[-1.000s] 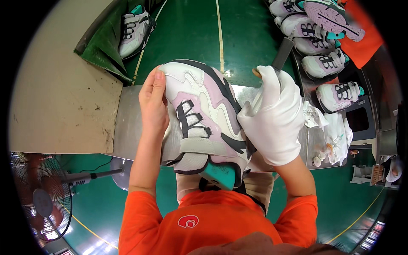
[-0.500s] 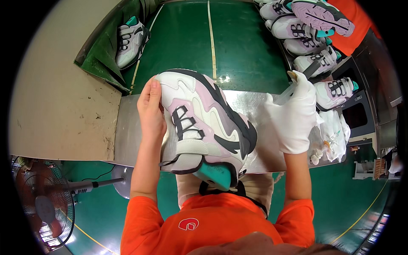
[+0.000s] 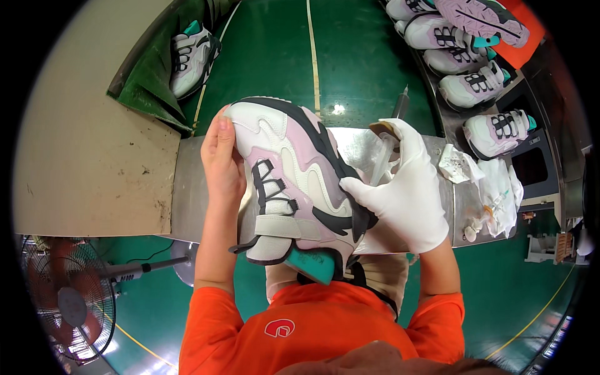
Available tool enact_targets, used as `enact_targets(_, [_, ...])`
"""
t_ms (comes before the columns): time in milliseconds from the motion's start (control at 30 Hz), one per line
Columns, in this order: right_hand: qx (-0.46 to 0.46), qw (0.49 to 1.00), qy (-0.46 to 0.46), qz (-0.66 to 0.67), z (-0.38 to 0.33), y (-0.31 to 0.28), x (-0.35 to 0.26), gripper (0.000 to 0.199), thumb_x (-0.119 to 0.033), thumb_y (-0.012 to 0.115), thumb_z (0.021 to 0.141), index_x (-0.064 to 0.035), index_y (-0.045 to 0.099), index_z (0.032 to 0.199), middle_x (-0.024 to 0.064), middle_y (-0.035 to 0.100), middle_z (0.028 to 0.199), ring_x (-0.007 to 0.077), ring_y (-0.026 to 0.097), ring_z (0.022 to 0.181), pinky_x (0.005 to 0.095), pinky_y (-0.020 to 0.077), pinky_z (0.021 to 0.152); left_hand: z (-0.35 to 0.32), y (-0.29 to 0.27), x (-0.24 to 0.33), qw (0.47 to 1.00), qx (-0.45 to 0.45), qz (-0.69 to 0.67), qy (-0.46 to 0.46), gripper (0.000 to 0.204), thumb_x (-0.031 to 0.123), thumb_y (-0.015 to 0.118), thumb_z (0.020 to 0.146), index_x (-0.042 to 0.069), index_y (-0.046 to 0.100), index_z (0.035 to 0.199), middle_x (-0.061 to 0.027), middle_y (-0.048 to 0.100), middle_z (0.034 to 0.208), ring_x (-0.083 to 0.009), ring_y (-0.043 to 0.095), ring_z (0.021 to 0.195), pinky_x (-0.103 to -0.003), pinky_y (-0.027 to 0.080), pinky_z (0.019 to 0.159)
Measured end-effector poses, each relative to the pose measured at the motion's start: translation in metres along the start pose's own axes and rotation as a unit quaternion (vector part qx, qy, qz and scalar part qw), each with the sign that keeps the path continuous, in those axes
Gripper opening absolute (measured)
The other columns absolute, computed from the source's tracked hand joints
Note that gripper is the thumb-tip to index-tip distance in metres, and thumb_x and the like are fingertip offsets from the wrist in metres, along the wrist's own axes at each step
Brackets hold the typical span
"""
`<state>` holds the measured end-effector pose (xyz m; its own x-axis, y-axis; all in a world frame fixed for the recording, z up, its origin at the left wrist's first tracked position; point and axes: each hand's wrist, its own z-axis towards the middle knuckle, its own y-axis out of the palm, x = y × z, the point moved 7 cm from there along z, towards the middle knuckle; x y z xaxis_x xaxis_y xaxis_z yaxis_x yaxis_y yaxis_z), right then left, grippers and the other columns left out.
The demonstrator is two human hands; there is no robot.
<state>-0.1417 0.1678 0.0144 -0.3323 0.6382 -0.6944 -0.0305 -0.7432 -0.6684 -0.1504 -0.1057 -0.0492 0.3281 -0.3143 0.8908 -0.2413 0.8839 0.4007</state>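
A white, lilac and black sneaker (image 3: 294, 156) with a teal insert (image 3: 315, 265) in its opening lies tilted before me, toe away from me. My bare left hand (image 3: 223, 159) grips it at the toe, fingers wrapped round the left side. My right hand (image 3: 409, 194), in a white glove, is closed round a slim pen-like tool (image 3: 402, 105) with a clear barrel and a dark grey, needle-thin end pointing away from me. The gloved thumb touches the sneaker's right side by the black sole edge. A brownish patch shows at the glove's fingertip.
Matching sneakers (image 3: 478, 84) line a rack at the right; another sneaker (image 3: 192, 59) stands by a green flap at the far left. Crumpled white cloths (image 3: 497, 194) lie on the metal bench edge (image 3: 206, 194), a small syringe-like item on them. A floor fan (image 3: 72, 303) stands lower left.
My right hand has come left and nearer the sneaker with the tool, its thumb now touching the side. A crumpled white wipe it covered now shows. The left hand keeps its hold.
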Motion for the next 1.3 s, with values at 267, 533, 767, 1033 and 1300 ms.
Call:
enact_targets(267, [0.004, 0.999, -0.031, -0.03, 0.006, 0.001, -0.005, 0.073, -0.021, 0.078, 0.063, -0.0042, 0.045, 0.126, 0.0177, 0.054, 0.113, 0.0348, 0.056, 0.104, 0.0403, 0.047, 0.088, 0.0, 0.001, -0.001, 1.0, 0.002, 0.001, -0.005, 0.038, 0.024, 0.05, 0.1, -0.005, 0.052, 0.125, -0.0095, 0.061, 0.113, -0.0147, 0.058, 0.104, -0.028, 0.045, 0.092])
enact_targets(533, [0.046, 0.998, 0.007, 0.041, 0.002, -0.018, 0.026, 0.068, -0.014, 0.077, 0.063, -0.0012, 0.048, 0.124, 0.0143, 0.055, 0.118, 0.027, 0.057, 0.11, 0.0352, 0.0447, 0.095, 0.001, 0.004, 0.001, 1.0, -0.009, -0.004, 0.007, 0.036, 0.023, 0.051, 0.1, -0.004, 0.053, 0.124, -0.0082, 0.062, 0.112, -0.0133, 0.059, 0.101, -0.026, 0.046, 0.09])
enact_targets(767, [0.09, 0.994, 0.065, -0.002, -0.012, -0.046, 0.035, 0.069, -0.011, 0.078, 0.062, -0.0019, 0.048, 0.124, 0.0122, 0.058, 0.114, 0.0221, 0.056, 0.106, 0.031, 0.045, 0.09, 0.001, 0.0, -0.001, 1.0, -0.001, -0.011, -0.003, 0.037, 0.024, 0.051, 0.1, -0.004, 0.053, 0.123, -0.0081, 0.062, 0.112, -0.0128, 0.059, 0.1, -0.026, 0.046, 0.089])
enact_targets(1033, [0.14, 0.957, 0.155, 0.203, -0.048, -0.058, 0.068, 0.07, -0.004, 0.073, 0.063, -0.0043, 0.046, 0.128, 0.0088, 0.055, 0.118, 0.0158, 0.054, 0.097, 0.0287, 0.0464, 0.087, 0.004, 0.003, -0.005, 1.0, -0.009, -0.015, -0.011, 0.036, 0.025, 0.049, 0.101, -0.004, 0.054, 0.121, -0.0079, 0.063, 0.109, -0.0125, 0.058, 0.099, -0.026, 0.045, 0.088])
enact_targets(1300, [0.159, 0.986, -0.029, 0.037, -0.01, -0.025, 0.023, 0.068, -0.003, 0.071, 0.064, -0.0051, 0.045, 0.127, 0.0114, 0.054, 0.116, 0.0243, 0.057, 0.103, 0.033, 0.0483, 0.087, 0.004, 0.0, -0.006, 1.0, 0.001, -0.002, -0.02, 0.035, 0.025, 0.047, 0.101, -0.004, 0.056, 0.119, -0.0078, 0.063, 0.108, -0.0116, 0.059, 0.098, -0.025, 0.046, 0.087])
